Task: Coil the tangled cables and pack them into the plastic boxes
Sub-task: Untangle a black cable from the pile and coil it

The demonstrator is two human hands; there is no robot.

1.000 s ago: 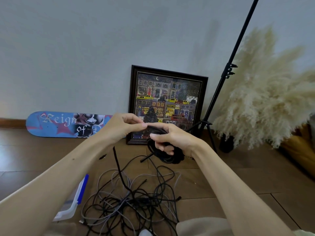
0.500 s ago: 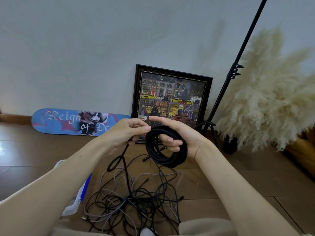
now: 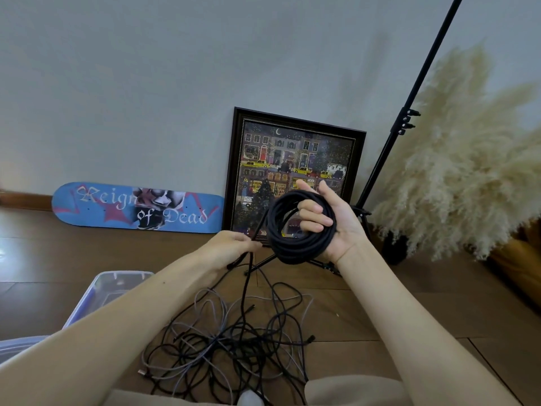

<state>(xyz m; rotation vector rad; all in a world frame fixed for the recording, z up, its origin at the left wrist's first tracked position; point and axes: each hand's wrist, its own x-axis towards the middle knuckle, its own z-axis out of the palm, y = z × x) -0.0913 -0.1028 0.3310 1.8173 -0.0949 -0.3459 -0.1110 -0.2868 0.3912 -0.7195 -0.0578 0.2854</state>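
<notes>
My right hand [image 3: 330, 221] holds up a coil of thick black cable [image 3: 292, 247], its fingers curled through the loops and the palm facing me. A free strand runs from the coil's left side down to my left hand [image 3: 231, 247], which pinches it just left of and below the coil. Beneath both hands a tangle of black and grey cables [image 3: 231, 344] lies on the wooden floor. A clear plastic box with a blue edge [image 3: 96, 291] sits at the lower left, partly hidden by my left forearm.
A framed picture [image 3: 292, 159] leans on the wall behind the hands, with a blue skateboard deck [image 3: 134, 209] to its left. A black tripod stand [image 3: 401, 130] and pampas grass [image 3: 474, 171] are at the right. My knees fill the bottom edge.
My right hand has lifted the coil higher and turned it to face me. The left hand dropped lower, drawing the strand down and away from the coil. More of the plastic box shows.
</notes>
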